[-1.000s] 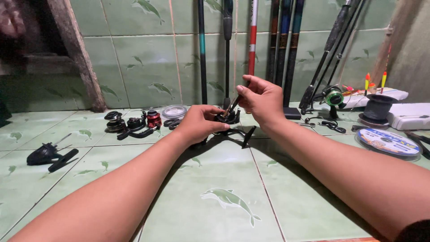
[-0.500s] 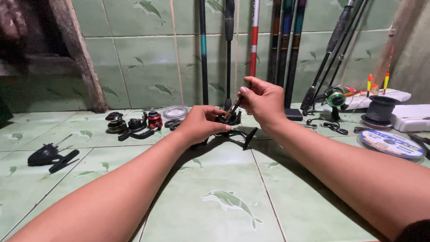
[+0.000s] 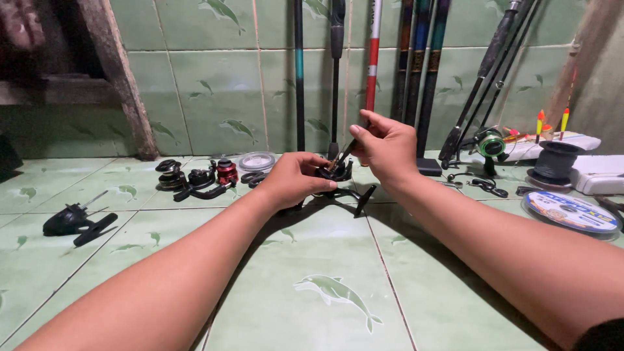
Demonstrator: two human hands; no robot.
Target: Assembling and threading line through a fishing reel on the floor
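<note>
While floor: green tiles [image 3: 312, 273]
Left hand [image 3: 294, 179]: gripping black reel [image 3: 337, 173]
Right hand [image 3: 383, 146]: pinching thin tool [image 3: 346, 151] at reel

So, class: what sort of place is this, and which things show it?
Probably a home angling corner or tackle-repair spot: fishing rods lean against the tiled wall, loose reels lie on the floor, plus a line spool.

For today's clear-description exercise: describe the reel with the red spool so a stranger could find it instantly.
Start at the green tiled wall and drop to the floor left of the left hand. A small cluster of reels lies there; the red-spooled reel is at its right end, the only one with red among black neighbours.
</note>
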